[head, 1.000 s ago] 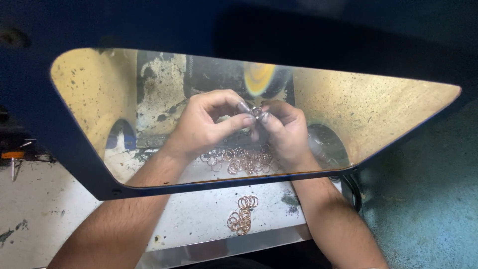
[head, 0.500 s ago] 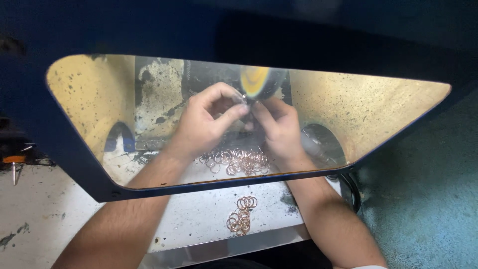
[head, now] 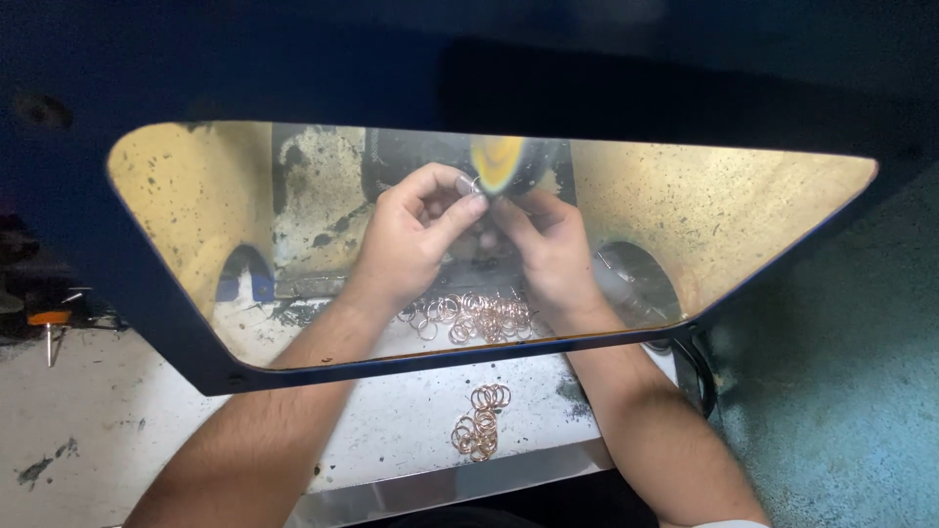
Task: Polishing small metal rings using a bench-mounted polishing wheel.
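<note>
Ring (head: pixel 473 185) pinched between my left hand (head: pixel 416 240) and right hand (head: pixel 548 249), pressed up at the far yellow wheel (head: pixel 499 158), with a heap of rings (head: pixel 474 315) under my wrists and a smaller cluster (head: pixel 479 422) nearer me.

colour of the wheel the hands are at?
Yellow, blurred, with a greenish edge: the wheel in the head view.

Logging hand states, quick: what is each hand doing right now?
Left hand: closed, pinching a ring at the wheel.
Right hand: closed at the same ring; its grip cannot be told.
</note>
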